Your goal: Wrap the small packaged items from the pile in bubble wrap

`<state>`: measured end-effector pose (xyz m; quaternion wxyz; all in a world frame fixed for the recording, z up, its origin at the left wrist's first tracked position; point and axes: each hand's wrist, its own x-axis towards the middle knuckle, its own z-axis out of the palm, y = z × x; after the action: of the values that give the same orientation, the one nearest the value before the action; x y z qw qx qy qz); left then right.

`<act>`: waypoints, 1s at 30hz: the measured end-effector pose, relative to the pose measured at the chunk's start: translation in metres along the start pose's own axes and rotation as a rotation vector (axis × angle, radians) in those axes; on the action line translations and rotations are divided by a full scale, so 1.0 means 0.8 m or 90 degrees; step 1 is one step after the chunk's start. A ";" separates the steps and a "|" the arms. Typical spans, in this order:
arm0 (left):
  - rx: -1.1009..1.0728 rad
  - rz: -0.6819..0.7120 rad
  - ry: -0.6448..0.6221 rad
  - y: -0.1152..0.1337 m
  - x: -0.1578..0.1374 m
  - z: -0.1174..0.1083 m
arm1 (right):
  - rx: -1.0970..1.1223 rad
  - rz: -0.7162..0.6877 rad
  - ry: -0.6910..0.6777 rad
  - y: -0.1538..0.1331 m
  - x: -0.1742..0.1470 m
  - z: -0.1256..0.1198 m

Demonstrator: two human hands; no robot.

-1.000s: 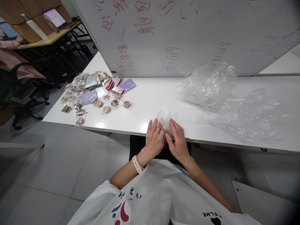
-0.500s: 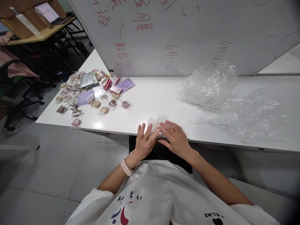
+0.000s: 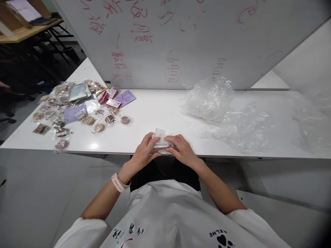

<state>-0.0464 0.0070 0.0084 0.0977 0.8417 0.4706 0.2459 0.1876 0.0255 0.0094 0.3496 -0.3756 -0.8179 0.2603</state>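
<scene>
At the front edge of the white table (image 3: 144,119), a small clear plastic bag (image 3: 160,133) is held between both hands. Its upper part is crinkled and whitish, and a pinkish-red strip shows along its lower side; the contents cannot be made out. My left hand (image 3: 144,150) grips the bag's left end with thumb and fingers curled in. On the other end, my right hand (image 3: 183,150) pinches it with bent fingers. The fingers partly cover the bag.
Left on the table lies a spread of small wrapped packets (image 3: 99,127), purple pouches (image 3: 126,99), a silver pouch (image 3: 77,92) and red-and-white packets (image 3: 113,103). Large crumpled clear plastic bags (image 3: 210,101) lie to the right. A whiteboard (image 3: 196,44) with red writing stands behind.
My hands have gone from lying over the bag with fingers stretched out to gripping its two ends, and the pinkish-red strip now shows. The view has shifted to the right.
</scene>
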 end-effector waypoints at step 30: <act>0.085 -0.166 0.211 0.024 0.034 0.035 | 0.100 0.527 0.848 0.232 0.015 -0.413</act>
<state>-0.0060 0.0216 0.0007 -0.0060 0.7262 0.6006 0.3345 0.5161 0.1973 0.0909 0.6661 -0.7009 -0.2088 0.1461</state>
